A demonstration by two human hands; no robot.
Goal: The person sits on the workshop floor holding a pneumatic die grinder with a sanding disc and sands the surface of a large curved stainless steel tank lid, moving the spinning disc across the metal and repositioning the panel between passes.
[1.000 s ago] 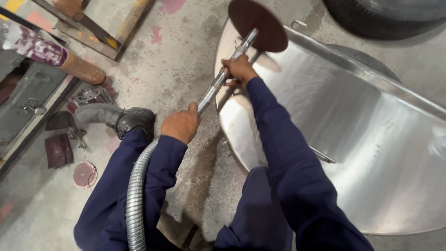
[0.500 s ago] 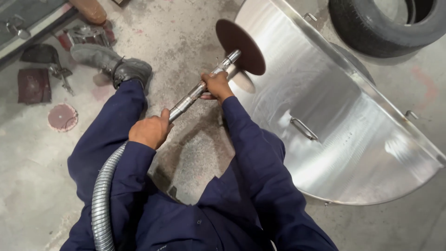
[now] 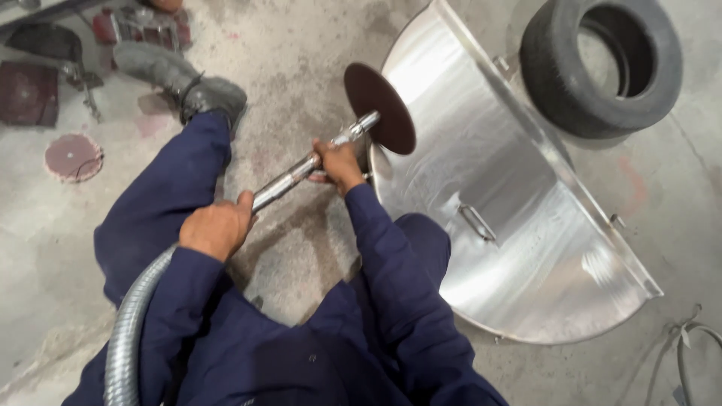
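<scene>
now your left hand (image 3: 216, 228) is wrapped tight around the metal shaft (image 3: 289, 179) near its ribbed hose (image 3: 129, 323), and your right hand (image 3: 340, 164) grips it closed further up, just behind the dark red disc (image 3: 380, 107), which meets the edge of the half-round steel sheet (image 3: 519, 218) on the floor; a black tyre (image 3: 602, 64) lies beyond it.

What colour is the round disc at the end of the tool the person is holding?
Dark reddish-brown disc, plain with no visible pattern; seen in the head view, the only one.
</scene>
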